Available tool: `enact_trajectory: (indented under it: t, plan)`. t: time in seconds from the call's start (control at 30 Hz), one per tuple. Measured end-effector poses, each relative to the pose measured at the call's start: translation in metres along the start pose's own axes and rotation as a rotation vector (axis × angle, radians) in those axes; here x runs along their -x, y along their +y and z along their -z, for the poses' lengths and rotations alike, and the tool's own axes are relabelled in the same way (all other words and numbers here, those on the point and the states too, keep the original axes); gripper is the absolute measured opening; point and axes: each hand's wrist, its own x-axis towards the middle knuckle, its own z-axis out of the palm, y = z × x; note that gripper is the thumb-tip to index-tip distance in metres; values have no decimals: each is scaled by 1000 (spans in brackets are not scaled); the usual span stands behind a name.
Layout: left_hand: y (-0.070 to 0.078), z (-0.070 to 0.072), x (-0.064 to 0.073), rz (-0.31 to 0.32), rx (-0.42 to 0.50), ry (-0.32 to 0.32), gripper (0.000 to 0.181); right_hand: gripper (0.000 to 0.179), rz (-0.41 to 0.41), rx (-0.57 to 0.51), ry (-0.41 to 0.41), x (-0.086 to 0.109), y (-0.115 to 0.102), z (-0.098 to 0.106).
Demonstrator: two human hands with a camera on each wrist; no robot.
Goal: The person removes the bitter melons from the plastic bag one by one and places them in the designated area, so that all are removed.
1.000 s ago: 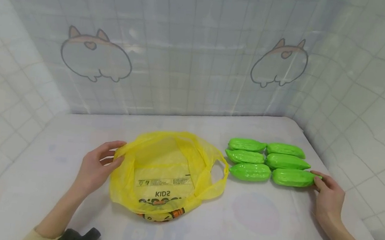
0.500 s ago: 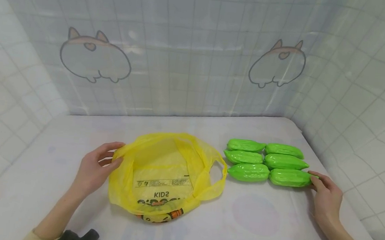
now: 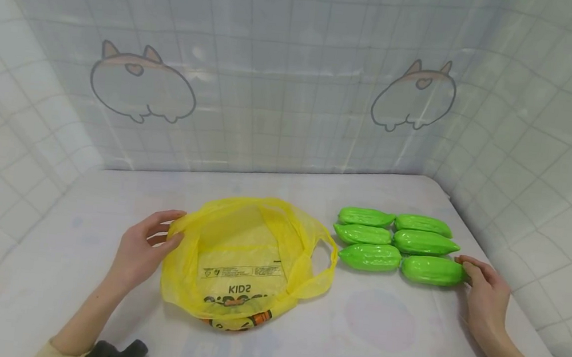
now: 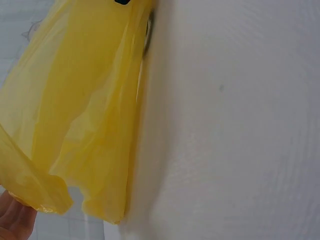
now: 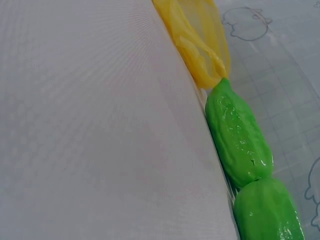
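My left hand [image 3: 140,251] pinches the left rim of a yellow plastic bag [image 3: 179,274], whose mouth gapes upward. In the left wrist view, fingertips of the left hand [image 4: 17,220] show beside the bag [image 4: 85,75]. To the bag's right lie several shiny green bitter melons in two columns of three. My right hand [image 3: 486,301] grips the right tip of the nearest right-column bitter melon [image 3: 431,270], hiding that tip. The near left bitter melon [image 3: 370,257] sits end to end with it, close to the bag's handle [image 3: 332,257]. The right hand is out of the right wrist view.
Behind the near pair are a middle bitter melon [image 3: 424,242] and a far one [image 3: 423,224] on the right. A pale patterned cloth [image 3: 379,337] covers the table. Tile-patterned sheets [image 3: 284,86] with cartoon drawings stand at the back and both sides.
The near right bitter melon has shifted slightly toward me, away from the middle one, with my right hand on its tip. My left hand and the bag stay where they were.
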Motion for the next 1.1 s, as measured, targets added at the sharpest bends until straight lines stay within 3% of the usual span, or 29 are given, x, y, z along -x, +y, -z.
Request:
enact_trajectory:
  t: [0.2,0.43,0.7,0.9,1.1]
  plan:
    - [1,2,0,3,7,2,43,32,24,15,-16,1,-1,1]
    - [1,2,0,3,-9,0,42,34,147,211,-109,7,0,3]
    - [1,1,0,-3,-8,2,41,37,227,264,-227,9,-1,2]
    - [0,-1,0,-1,0,-4,41,37,227,294,-278,7,-1,3]
    - [0,-3,0,12,-7,-11,41,41,206,315,-236,4,1,3]
